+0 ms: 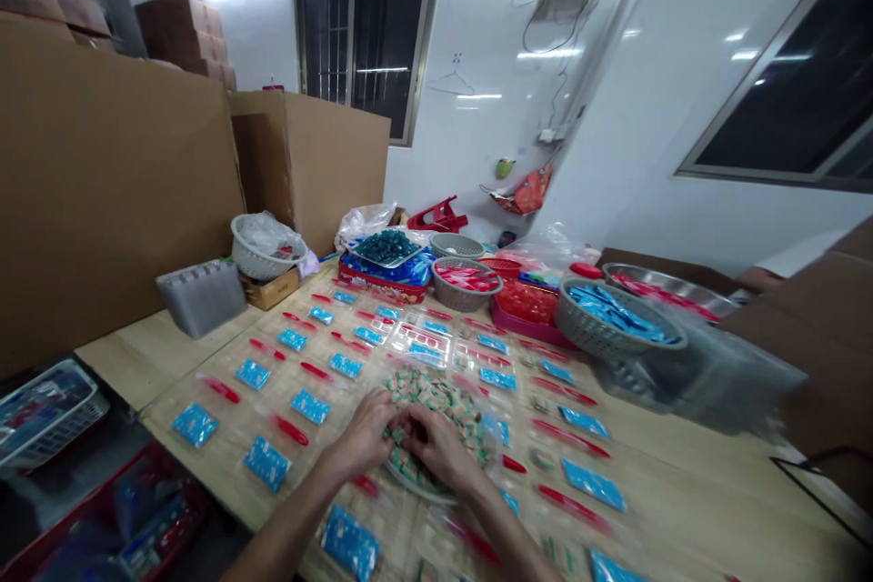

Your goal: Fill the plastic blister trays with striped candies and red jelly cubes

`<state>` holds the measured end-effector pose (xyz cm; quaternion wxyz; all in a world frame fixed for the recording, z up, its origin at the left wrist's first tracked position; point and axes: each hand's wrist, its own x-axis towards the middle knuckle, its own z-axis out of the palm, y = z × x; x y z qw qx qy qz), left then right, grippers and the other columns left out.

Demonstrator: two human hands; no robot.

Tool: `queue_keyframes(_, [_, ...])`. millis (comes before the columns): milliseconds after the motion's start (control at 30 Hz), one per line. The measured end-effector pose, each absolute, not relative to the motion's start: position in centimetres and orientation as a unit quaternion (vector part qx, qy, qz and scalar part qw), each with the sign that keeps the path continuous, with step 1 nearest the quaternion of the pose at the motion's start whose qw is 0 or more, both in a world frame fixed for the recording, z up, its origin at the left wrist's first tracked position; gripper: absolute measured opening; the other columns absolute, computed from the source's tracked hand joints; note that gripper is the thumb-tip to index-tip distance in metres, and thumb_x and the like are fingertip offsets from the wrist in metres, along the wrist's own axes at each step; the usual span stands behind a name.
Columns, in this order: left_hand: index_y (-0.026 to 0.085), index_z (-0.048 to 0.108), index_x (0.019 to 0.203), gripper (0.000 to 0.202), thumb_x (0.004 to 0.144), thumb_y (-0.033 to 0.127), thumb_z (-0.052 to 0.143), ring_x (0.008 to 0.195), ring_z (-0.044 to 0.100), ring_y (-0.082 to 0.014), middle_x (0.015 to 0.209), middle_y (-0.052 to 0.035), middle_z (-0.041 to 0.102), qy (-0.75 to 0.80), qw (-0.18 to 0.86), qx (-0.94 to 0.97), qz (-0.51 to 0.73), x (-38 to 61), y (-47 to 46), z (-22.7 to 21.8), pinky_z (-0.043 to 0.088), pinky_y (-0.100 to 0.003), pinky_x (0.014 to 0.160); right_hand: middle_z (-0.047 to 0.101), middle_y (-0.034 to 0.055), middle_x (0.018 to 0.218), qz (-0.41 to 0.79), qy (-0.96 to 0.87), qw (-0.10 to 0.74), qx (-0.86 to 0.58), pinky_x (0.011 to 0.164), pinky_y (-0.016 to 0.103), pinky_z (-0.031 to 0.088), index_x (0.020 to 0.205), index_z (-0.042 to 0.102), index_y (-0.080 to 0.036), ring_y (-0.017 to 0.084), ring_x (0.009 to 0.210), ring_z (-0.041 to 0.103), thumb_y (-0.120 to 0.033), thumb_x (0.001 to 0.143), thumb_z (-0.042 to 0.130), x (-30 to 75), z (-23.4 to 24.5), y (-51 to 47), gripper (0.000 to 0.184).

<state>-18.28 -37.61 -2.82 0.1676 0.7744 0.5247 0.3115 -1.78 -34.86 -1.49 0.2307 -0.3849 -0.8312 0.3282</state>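
A round bowl (446, 499) heaped with small green-and-tan pieces (436, 386) stands among rows of clear plastic trays on the table. My left hand (368, 427) is at the bowl's left side, its fingers bent together over the edge of the heap. Just beside it, my right hand (433, 444) reaches over the near side of the bowl with curled fingers touching the pieces. What either hand's fingertips hold is hidden. Around the bowl, the trays carry blue packets (266, 462) and red pen-like sticks (291, 428); some at the right also hold green-and-tan pieces.
Along the back stand a tray of dark teal pieces (387, 245), a basket of red-and-white packets (467, 276) and a basket of blue packets (617, 314). Clear plastic trays (723, 382) are stacked at the right. Large cardboard (109, 182) walls the left side.
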Motion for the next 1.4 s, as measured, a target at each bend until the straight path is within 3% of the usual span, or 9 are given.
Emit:
queue_keyframes(167, [0.017,0.06,0.072,0.029,0.054,-0.001,0.048,0.087,0.053,-0.0183,0.084,-0.0022,0.057,0.522,0.199,0.759,0.333,-18.9,-37.6,-2.1,0.043,-0.028,0.077,0.052,-0.0036,0.069,0.356,-0.816,0.245,-0.385,0.059,0.021,0.035,0.07,0.056,-0.018,0.011,0.064,0.047,-0.008,0.067,0.058,-1.5,-1.4,-34.5,0.01])
queue_keyframes(300, [0.017,0.064,0.068,0.02,0.057,0.004,0.054,0.088,0.053,-0.0191,0.084,-0.0035,0.058,0.528,0.203,0.761,0.318,-18.8,-37.7,-1.9,0.043,-0.028,0.077,0.057,0.0004,0.083,0.4,-0.797,0.289,-0.348,0.062,0.022,0.039,0.068,0.055,-0.017,0.012,0.068,0.049,-0.016,0.07,0.06,-1.5,-1.3,-34.5,0.005])
queue_keyframes(433, [0.017,0.067,0.069,0.019,0.06,0.006,0.056,0.085,0.055,-0.019,0.08,-0.0025,0.06,0.543,0.226,0.729,0.349,-18.1,-37.3,-1.6,0.043,-0.028,0.076,0.056,-0.0009,0.071,0.467,-0.734,0.332,-0.364,0.059,0.024,0.038,0.069,0.055,-0.017,0.013,0.063,0.048,-0.03,0.07,0.063,-1.4,-1.8,-34.1,0.015])
queue_keyframes(633, [0.013,0.065,0.064,0.01,0.064,0.013,0.055,0.061,0.056,-0.0144,0.061,-0.0004,0.06,0.528,0.369,0.588,0.49,-16.2,-35.3,-1.7,0.041,-0.024,0.059,0.047,-0.0041,0.061,0.552,-0.59,0.441,-0.391,0.052,0.022,0.033,0.069,0.051,-0.019,0.012,0.056,0.044,-0.043,0.063,0.069,-1.1,-2.6,-33.2,0.03])
queue_keyframes(900, [0.014,0.056,0.056,0.011,0.061,0.024,0.059,0.042,0.045,-0.0086,0.045,0.0037,0.051,0.492,0.497,0.444,0.561,-13.9,-34.0,-3.2,0.031,-0.019,0.044,0.048,-0.0053,0.055,0.591,-0.483,0.502,-0.407,0.048,0.021,0.031,0.065,0.053,-0.019,0.01,0.051,0.044,-0.039,0.057,0.075,-0.7,-2.5,-33.1,0.03])
queue_keyframes(1067, [0.012,0.06,0.056,0.009,0.059,0.02,0.058,0.045,0.046,-0.0091,0.047,0.0023,0.053,0.464,0.53,0.459,0.541,-14.2,-34.2,-3.4,0.032,-0.02,0.045,0.054,-0.003,0.059,0.599,-0.492,0.499,-0.388,0.052,0.022,0.034,0.067,0.061,-0.017,0.012,0.056,0.047,-0.036,0.055,0.078,-0.7,-3.0,-32.7,0.028])
queue_keyframes(1133, [0.012,0.062,0.06,0.006,0.056,0.016,0.059,0.049,0.048,-0.01,0.051,0.0016,0.055,0.45,0.542,0.465,0.536,-14.3,-34.3,-3.3,0.034,-0.02,0.048,0.055,-0.0026,0.059,0.591,-0.491,0.507,-0.39,0.053,0.022,0.034,0.065,0.061,-0.016,0.012,0.056,0.047,-0.036,0.053,0.079,-0.7,-3.3,-32.5,0.029])
queue_keyframes(1233, [0.012,0.062,0.07,0.019,0.051,0.009,0.061,0.058,0.052,-0.0111,0.06,0.0014,0.059,0.441,0.54,0.475,0.538,-14.3,-34.3,-3.3,0.037,-0.02,0.054,0.054,-0.0024,0.058,0.581,-0.492,0.512,-0.396,0.052,0.022,0.034,0.063,0.06,-0.016,0.012,0.055,0.047,-0.038,0.053,0.08,-0.7,-3.6,-32.3,0.032])
queue_keyframes(1400, [0.013,0.058,0.068,0.018,0.052,0.005,0.057,0.06,0.052,-0.0112,0.061,0.0024,0.056,0.465,0.507,0.502,0.525,-14.1,-33.7,-4.1,0.037,-0.02,0.055,0.051,-0.0034,0.055,0.573,-0.492,0.516,-0.405,0.05,0.022,0.033,0.061,0.056,-0.017,0.011,0.053,0.044,-0.042,0.052,0.079,-0.7,-3.3,-32.4,0.035])
